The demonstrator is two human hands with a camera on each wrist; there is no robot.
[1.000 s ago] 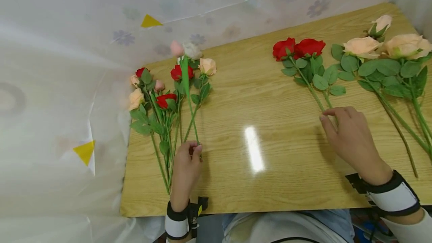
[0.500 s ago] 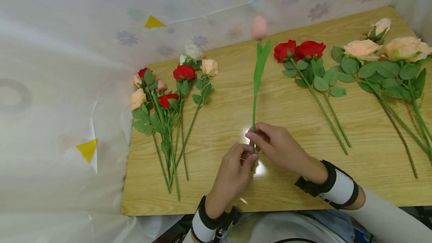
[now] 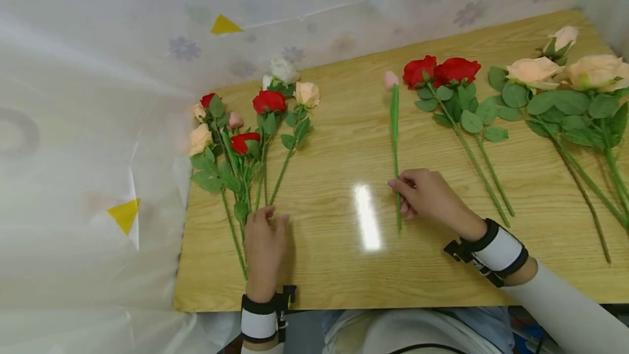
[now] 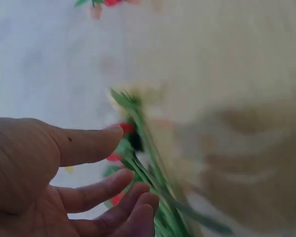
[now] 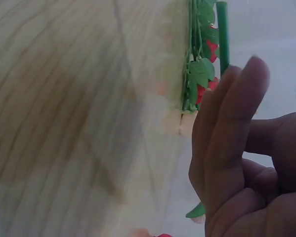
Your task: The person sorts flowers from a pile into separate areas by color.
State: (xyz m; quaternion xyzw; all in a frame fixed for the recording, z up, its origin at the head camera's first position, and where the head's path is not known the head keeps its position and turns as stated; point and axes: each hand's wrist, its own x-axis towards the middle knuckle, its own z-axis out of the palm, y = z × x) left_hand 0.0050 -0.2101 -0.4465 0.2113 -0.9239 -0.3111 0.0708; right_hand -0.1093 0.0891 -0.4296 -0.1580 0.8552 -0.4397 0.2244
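A pink tulip (image 3: pixel 395 116) with a long green leaf is pinched low on its stem by my right hand (image 3: pixel 427 196); in the right wrist view the stem end (image 5: pixel 223 37) sticks out past the fingers (image 5: pixel 227 133). My left hand (image 3: pixel 265 245) is over the stems of the mixed flower pile at the left, fingers apart and thumb spread. In the left wrist view nothing sits between the thumb and fingers (image 4: pixel 96 192), and green stems (image 4: pixel 157 173) lie beyond them. That pile has red roses (image 3: pixel 269 101), peach roses (image 3: pixel 307 94) and a white flower (image 3: pixel 284 70).
Two red roses (image 3: pixel 457 71) lie right of the tulip. Further right are peach roses (image 3: pixel 534 71) with overlapping leaves and long stems. The wooden table (image 3: pixel 334 179) meets a pale plastic sheet (image 3: pixel 98 141) at its back and left edges.
The tulip came from the left pile in my left hand and passed to my right hand at the middle, then moved right. My left hand has gone back to the left pile.
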